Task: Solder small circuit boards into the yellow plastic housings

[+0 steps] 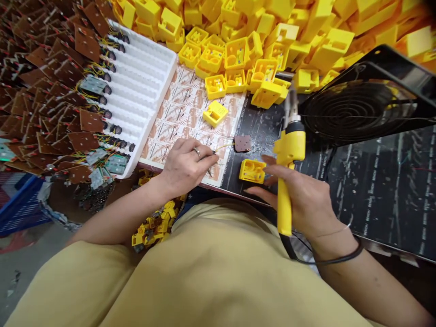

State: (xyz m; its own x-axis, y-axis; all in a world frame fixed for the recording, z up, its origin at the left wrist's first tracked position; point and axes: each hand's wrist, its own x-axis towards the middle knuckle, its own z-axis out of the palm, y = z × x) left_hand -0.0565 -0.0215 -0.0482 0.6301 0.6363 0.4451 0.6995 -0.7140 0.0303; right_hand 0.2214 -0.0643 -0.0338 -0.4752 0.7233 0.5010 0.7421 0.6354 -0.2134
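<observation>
My left hand point(190, 164), a ring on one finger, pinches the end of thin wires point(223, 146). They lead to a small brown circuit board point(242, 143) lying on the dark mat. What else sits between those fingertips is too small to make out. In my right hand point(299, 190) is a yellow soldering gun point(291, 147), its metal tip pointing away from me. The thumb and fingertips of that hand also reach around a small open yellow plastic case point(252, 171), close to its right side. Another yellow case point(215, 113) stands farther back on the printed paper.
Yellow cases point(238, 52) are heaped along the back. At left, many brown boards point(64, 91) with wires lie beside and over a white foam tray point(143, 68). A black fan point(357, 100) stands at right. Below the table edge are more yellow pieces point(160, 225) and a blue basket point(23, 204).
</observation>
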